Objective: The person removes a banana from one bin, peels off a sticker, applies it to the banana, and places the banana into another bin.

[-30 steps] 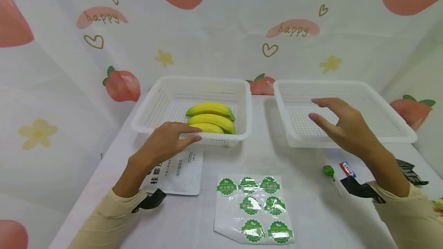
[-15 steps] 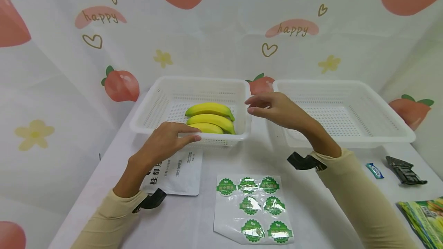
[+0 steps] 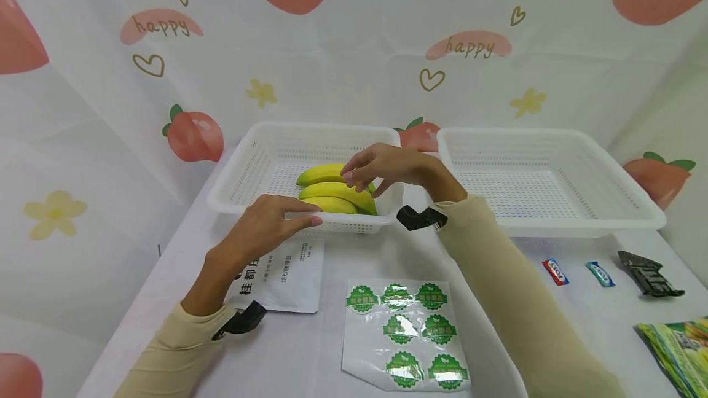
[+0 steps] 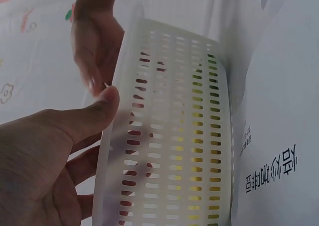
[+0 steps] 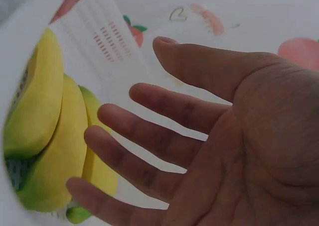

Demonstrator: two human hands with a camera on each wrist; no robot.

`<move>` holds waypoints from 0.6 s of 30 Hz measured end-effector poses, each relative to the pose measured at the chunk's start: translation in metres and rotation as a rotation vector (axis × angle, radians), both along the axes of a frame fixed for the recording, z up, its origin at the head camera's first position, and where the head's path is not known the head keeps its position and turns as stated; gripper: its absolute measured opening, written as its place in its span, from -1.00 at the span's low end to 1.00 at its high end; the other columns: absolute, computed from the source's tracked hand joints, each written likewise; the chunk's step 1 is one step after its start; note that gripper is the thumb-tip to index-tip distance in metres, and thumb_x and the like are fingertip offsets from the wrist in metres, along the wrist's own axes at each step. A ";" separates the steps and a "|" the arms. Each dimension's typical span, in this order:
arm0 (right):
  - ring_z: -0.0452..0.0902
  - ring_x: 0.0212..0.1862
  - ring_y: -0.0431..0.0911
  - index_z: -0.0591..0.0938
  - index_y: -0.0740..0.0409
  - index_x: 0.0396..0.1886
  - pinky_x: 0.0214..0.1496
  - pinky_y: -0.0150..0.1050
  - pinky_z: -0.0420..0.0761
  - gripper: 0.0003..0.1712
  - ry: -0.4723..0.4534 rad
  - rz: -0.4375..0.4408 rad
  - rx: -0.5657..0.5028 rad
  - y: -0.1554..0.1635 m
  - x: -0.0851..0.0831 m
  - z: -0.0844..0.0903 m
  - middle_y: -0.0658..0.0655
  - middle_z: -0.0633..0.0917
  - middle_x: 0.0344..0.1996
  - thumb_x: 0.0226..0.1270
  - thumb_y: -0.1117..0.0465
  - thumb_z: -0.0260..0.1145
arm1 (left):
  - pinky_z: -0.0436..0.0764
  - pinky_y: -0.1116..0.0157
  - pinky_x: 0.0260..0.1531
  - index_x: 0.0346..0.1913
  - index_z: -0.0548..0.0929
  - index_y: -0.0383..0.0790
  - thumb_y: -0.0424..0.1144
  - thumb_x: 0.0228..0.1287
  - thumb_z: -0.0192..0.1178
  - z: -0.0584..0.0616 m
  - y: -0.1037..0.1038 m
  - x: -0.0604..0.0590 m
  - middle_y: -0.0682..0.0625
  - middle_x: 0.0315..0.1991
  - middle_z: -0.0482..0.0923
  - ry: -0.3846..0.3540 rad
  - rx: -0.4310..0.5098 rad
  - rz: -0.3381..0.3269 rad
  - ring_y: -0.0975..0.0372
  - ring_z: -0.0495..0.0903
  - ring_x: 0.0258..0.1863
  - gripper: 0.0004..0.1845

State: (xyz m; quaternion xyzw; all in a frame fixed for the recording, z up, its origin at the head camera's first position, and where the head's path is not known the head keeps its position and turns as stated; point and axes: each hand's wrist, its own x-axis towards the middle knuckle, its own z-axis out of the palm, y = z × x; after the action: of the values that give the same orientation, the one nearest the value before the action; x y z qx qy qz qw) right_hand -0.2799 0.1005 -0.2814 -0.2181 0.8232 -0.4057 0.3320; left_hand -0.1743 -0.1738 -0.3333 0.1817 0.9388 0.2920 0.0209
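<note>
right hand (image 3: 387,167) reached bananas (image 3: 337,192) (fingers spread)

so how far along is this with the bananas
Early. Done: nothing has left the left basket; the bananas lie inside, and the right basket holds nothing. In hand: left hand holds the near rim, right hand open above the fruit. Left: gripping and lifting them.
</note>
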 end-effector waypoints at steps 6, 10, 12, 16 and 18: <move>0.59 0.33 0.08 0.55 0.14 0.45 0.24 0.15 0.68 -0.38 -0.115 -0.027 0.050 -0.017 -0.015 -0.010 0.16 0.65 0.30 0.53 -0.01 0.35 | 0.57 -0.10 0.23 0.24 0.78 -0.05 0.14 0.40 0.40 0.000 0.000 0.001 -0.02 0.18 0.76 -0.022 0.004 0.017 -0.05 0.61 0.31 -0.51; 0.56 0.34 0.08 0.58 0.11 0.43 0.24 0.21 0.66 -0.40 -0.164 -0.038 0.085 -0.028 -0.020 -0.017 0.13 0.65 0.30 0.50 0.00 0.39 | 0.62 -0.01 0.10 0.25 0.78 -0.05 0.12 0.39 0.41 0.000 0.000 0.001 -0.03 0.18 0.76 -0.030 0.006 0.022 -0.05 0.63 0.25 -0.50; 0.55 0.35 0.07 0.59 0.10 0.41 0.25 0.22 0.65 -0.43 -0.183 -0.038 0.101 -0.033 -0.021 -0.019 0.11 0.66 0.30 0.50 0.02 0.40 | 0.63 0.07 0.01 0.25 0.78 -0.06 0.12 0.38 0.42 -0.001 0.000 0.001 -0.02 0.17 0.76 -0.031 0.006 0.026 -0.01 0.65 0.19 -0.50; 0.54 0.35 0.03 0.58 0.08 0.43 0.30 0.22 0.62 -0.45 -0.202 -0.011 0.153 -0.043 -0.021 -0.022 0.11 0.67 0.28 0.52 0.07 0.39 | 0.63 0.16 -0.09 0.26 0.77 -0.08 0.12 0.38 0.42 -0.001 0.000 0.001 -0.03 0.15 0.77 -0.029 0.012 0.022 0.03 0.67 0.10 -0.49; 0.51 0.35 0.02 0.56 0.09 0.45 0.33 0.21 0.60 -0.43 -0.202 0.011 0.178 -0.046 -0.020 -0.023 0.11 0.64 0.29 0.53 0.10 0.39 | 0.62 0.19 -0.10 0.25 0.77 -0.08 0.11 0.38 0.42 -0.001 0.000 0.001 -0.03 0.14 0.77 -0.026 0.013 0.020 0.04 0.68 0.09 -0.50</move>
State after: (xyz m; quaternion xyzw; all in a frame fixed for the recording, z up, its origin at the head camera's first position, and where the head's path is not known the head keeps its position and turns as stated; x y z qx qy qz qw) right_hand -0.3001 0.0550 -0.3040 -0.1502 0.8172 -0.3490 0.4334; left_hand -0.1730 -0.1743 -0.3343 0.1684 0.9384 0.3004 0.0293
